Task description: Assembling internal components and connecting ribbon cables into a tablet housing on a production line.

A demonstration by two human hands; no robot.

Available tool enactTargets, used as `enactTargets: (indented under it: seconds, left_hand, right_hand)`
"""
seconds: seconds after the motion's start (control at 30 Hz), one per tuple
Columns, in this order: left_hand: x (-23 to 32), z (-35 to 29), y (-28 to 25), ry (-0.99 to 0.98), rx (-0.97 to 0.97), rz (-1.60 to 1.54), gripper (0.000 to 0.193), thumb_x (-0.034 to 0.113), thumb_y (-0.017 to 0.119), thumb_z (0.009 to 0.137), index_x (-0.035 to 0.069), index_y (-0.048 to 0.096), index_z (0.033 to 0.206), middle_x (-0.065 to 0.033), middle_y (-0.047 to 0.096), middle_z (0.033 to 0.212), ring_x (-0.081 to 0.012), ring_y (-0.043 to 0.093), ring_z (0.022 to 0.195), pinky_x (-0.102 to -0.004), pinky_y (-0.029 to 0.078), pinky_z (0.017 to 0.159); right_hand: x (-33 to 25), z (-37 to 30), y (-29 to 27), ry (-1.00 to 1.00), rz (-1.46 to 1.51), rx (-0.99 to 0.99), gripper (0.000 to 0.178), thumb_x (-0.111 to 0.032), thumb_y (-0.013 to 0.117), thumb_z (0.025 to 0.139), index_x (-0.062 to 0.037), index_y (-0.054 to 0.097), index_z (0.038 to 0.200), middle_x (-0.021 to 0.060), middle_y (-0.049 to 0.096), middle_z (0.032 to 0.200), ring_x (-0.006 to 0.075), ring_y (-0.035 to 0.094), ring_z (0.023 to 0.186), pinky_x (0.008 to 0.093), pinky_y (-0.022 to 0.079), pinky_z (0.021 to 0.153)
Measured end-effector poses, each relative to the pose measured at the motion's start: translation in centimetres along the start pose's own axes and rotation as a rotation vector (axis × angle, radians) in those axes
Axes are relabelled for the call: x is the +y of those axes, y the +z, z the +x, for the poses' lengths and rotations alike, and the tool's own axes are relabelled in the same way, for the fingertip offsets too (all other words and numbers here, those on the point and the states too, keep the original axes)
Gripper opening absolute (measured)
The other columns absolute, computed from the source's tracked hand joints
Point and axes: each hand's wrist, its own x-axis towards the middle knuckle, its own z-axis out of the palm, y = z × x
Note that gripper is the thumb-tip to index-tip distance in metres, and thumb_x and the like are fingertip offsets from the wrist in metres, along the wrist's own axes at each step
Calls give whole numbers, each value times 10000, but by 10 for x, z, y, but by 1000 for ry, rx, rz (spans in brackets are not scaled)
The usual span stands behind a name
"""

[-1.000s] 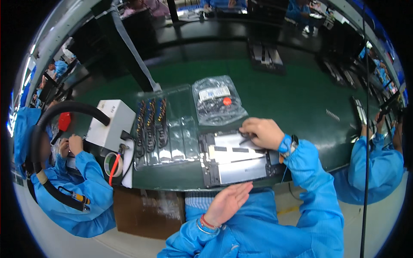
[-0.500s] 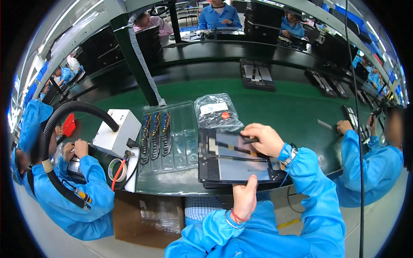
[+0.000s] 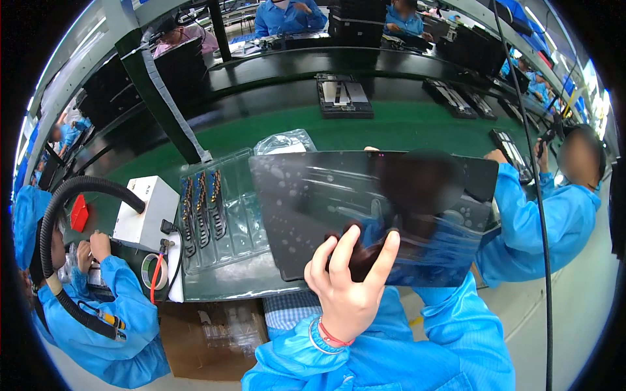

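Observation:
A tablet (image 3: 306,202) is tilted up, its glossy black screen facing me with smudges and reflections on it. My left hand (image 3: 352,293) is in front of its lower part, fingers spread and fingertips at the glass. My right hand (image 3: 371,149) is nearly all hidden behind the tablet; only a bit of finger shows over the top edge, and its blue sleeve comes out below. It appears to support the tablet from behind. To the left lies a clear plastic tray (image 3: 244,244) with rows of small dark flex-cable parts (image 3: 202,212).
Behind the tablet is a clear plastic bag (image 3: 287,140). Left stand a white box (image 3: 147,212) with a black hose (image 3: 98,186), and a tape roll (image 3: 153,270). Opened tablets (image 3: 344,98) lie farther back. Co-workers sit on both sides; a cardboard box (image 3: 208,339) is below the table.
The tablet, lying with its inside up before, has been turned over and raised, screen toward me. My left hand moved from its near edge onto the screen; my right hand went behind it.

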Motion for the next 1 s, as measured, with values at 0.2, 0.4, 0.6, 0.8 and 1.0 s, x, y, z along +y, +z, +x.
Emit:
enactTargets:
  seconds: [0.2,0.4,0.6,0.8,1.0]
  left_hand:
    - [-1,-10,-1,42,26,157,417,168,614,726,397,619,1074,-29,463,1142,-216,395,1012,-328,288,807]
    - [4,-2,-4,25,-27,16,446,99,601,709,335,629,1087,-75,435,1182,-263,406,1048,-371,333,871]
    - [-9,-23,33,-431,-130,-870,406,-2,660,736,51,567,1128,-164,459,1147,-289,509,1026,-334,472,806]
    - [-19,-36,58,-1312,-26,-1551,181,172,621,855,3,630,917,1,599,812,-102,548,725,-274,473,699]
    - [-40,-74,86,-1472,-53,-1956,272,152,573,882,50,512,1127,-13,537,1091,-132,510,1006,-343,430,889]
  right_hand:
    - [3,-47,28,-52,2,-3,344,50,502,792,-29,582,1117,94,562,1130,120,549,953,236,447,777]
    - [-50,-74,-6,-117,-17,-23,349,47,506,788,-30,582,1120,99,564,1126,128,557,946,240,451,775]
    - [0,33,18,-436,-846,-307,382,47,525,739,-33,593,1106,131,579,1086,158,586,911,275,477,777]
    - [48,51,-13,-51,-1372,-709,392,-15,542,646,-13,607,1033,156,586,1048,295,586,932,328,473,815]
    - [79,26,-27,37,-1443,-659,394,-86,599,665,-60,595,1059,72,578,1046,270,606,833,360,500,720]
